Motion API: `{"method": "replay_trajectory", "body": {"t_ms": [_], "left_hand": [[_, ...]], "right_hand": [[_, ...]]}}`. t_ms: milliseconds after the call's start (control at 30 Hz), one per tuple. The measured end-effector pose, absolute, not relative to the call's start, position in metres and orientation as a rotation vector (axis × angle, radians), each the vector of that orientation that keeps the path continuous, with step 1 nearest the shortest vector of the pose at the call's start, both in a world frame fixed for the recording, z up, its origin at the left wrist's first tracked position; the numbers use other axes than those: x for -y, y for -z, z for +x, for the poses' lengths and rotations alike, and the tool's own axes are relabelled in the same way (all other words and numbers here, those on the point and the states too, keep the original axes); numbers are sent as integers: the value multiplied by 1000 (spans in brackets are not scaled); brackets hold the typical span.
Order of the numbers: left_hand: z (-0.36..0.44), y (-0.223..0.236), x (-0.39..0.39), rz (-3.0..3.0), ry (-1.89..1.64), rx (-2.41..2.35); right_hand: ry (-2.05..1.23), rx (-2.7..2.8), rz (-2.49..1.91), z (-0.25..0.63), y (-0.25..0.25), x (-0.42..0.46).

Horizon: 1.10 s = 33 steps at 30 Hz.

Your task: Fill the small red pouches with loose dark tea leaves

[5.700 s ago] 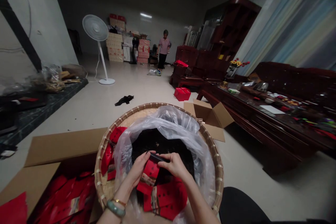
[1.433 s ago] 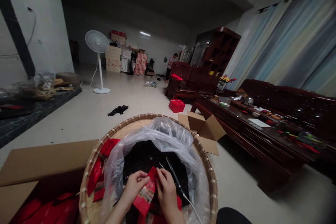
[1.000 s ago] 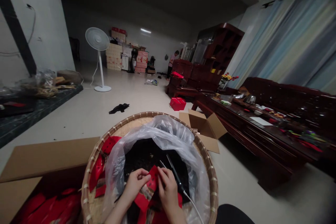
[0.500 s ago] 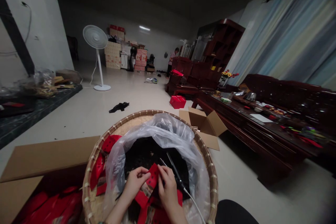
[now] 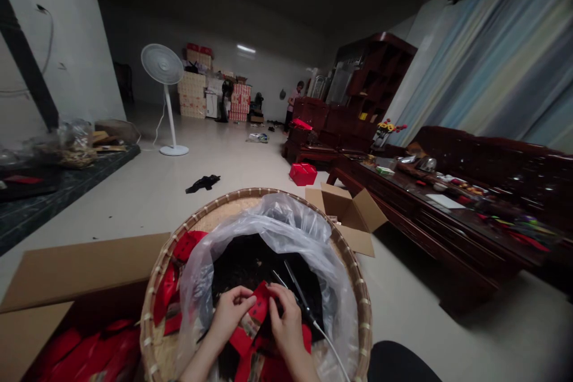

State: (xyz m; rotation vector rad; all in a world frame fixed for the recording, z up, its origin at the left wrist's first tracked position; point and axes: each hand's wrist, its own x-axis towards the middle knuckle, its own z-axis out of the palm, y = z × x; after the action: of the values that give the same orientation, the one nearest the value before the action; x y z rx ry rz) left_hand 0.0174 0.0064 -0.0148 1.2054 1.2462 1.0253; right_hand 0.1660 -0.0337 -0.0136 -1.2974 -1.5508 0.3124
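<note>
Both my hands pinch the top of one small red packet (image 5: pixel 259 308) over a clear plastic bag (image 5: pixel 286 233) full of dark loose leaves (image 5: pixel 242 262). My left hand (image 5: pixel 230 313) grips the packet's left edge. The right edge is held by my right hand (image 5: pixel 285 322), beside a thin black tool with a white cord (image 5: pixel 301 301) that lies on the leaves. The bag sits in a round woven basket (image 5: pixel 358 292). More red packets (image 5: pixel 172 286) lie in the basket around my wrists.
An open cardboard box (image 5: pixel 76 274) with red packets stands at my left. A smaller open box (image 5: pixel 347 215) lies past the basket. A long dark wooden table (image 5: pixel 430 215) runs along the right. A fan (image 5: pixel 163 68) and a person (image 5: pixel 293 104) are far back.
The camera tipped up, then settled. A flat black thing my hands held over the packet earlier is gone; both hands now pinch the packet's top, closer together, barely moving.
</note>
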Motion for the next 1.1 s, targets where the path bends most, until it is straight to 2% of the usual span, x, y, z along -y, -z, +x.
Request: {"method": "replay_trajectory", "body": {"t_ms": [100, 233, 467, 700, 1100], "left_hand": [[18, 14, -4, 1293, -1001, -1242], [18, 14, 0, 1425, -952, -1239], [16, 8, -3, 1345, -1014, -1257], [13, 10, -5, 961, -1057, -1122], [17, 3, -1, 947, -948, -1122]], "right_hand": [[-375, 1450, -1359, 166, 15, 31], [-282, 1444, -1445, 169, 14, 32], [-266, 1502, -1333, 173, 8, 37], [-461, 1425, -1366, 169, 16, 34], [-847, 1466, -1390, 166, 19, 33]]}}
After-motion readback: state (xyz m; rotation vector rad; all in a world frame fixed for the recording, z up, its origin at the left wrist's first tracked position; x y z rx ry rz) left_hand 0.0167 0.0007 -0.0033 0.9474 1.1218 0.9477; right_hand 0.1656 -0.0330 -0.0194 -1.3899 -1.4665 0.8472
